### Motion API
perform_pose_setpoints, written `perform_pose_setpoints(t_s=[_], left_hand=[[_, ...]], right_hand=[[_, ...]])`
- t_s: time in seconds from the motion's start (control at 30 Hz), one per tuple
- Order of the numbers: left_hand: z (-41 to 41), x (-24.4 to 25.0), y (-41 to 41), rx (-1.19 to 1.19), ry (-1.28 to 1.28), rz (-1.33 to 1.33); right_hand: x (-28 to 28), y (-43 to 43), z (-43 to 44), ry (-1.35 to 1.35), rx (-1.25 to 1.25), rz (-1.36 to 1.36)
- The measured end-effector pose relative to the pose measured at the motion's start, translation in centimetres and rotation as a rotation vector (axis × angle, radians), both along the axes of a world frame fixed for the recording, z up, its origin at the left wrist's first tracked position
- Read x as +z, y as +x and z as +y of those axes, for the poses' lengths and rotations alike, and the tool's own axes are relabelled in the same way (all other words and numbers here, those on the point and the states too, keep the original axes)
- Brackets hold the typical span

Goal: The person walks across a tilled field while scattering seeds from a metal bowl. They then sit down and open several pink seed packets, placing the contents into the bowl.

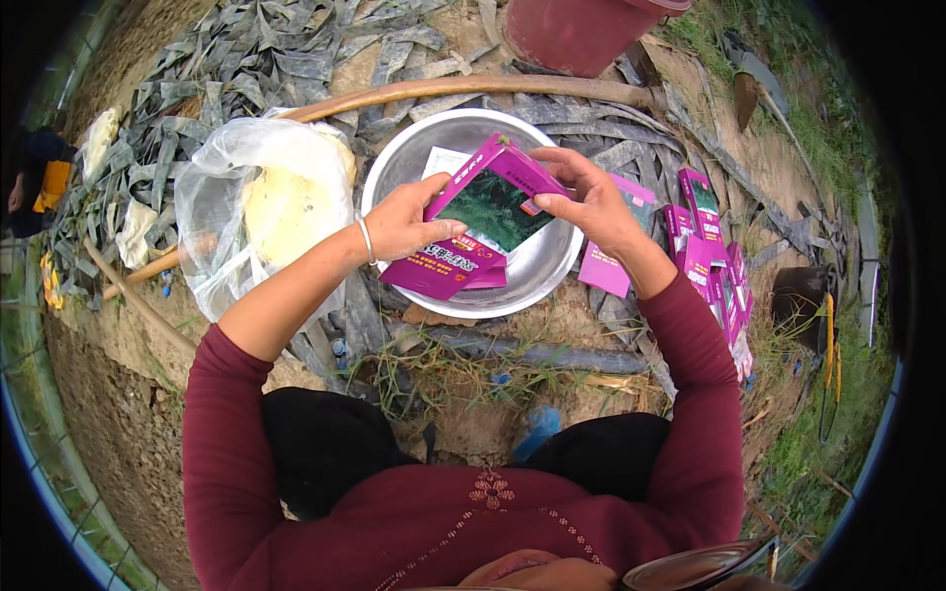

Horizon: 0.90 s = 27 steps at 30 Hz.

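Observation:
Over a round metal basin (532, 295), I hold a purple cardboard box (484, 203) whose front shows a green plant picture. An end flap hangs loose toward me. My left hand (414, 221) grips the box's left side, thumb across the front. My right hand (591, 188) pinches its upper right corner between thumb and fingers. Behind the box, a white printed sheet (443, 160) shows inside the basin. Left of the basin sits a clear plastic bag (214, 192) with pale yellow powder (284, 210) in it.
Several purple boxes (698, 258) lie piled at the right, near a flat purple packet (606, 270). A wooden handle (458, 87) crosses behind the basin, below a red bucket (584, 33). Grey plastic strips (244, 66) cover the ground. A dark pot (802, 303) stands far right.

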State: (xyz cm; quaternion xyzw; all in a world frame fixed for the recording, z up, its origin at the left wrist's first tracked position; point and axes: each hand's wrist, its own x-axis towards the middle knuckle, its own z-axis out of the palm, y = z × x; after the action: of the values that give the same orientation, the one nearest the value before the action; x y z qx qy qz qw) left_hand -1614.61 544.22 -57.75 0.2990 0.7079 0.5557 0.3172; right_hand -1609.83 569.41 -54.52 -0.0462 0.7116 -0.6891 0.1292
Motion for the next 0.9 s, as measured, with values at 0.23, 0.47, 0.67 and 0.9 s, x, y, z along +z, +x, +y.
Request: perform_pose_setpoints(t_s=[0.23, 0.47, 0.67, 0.9], left_hand=[[-0.4, 3.3, 0.0, -0.158, -0.171, 0.065], [-1.1, 1.7, 0.1, -0.124, 0.443, -0.989], [-2.3, -8.4, -1.6, -0.091, 0.067, 0.115], [1.2, 2.7, 2.0, 0.125, 0.323, 0.765]], right_hand=[[-0.4, 0.9, 0.8, 0.154, 0.101, 0.042], [-0.3, 0.8, 0.7, -0.030, 0.071, 0.003], [-4.3, 1.7, -2.7, -0.708, 0.094, -0.469], [-2.0, 4.2, -7.6, -0.887, 0.105, -0.788]])
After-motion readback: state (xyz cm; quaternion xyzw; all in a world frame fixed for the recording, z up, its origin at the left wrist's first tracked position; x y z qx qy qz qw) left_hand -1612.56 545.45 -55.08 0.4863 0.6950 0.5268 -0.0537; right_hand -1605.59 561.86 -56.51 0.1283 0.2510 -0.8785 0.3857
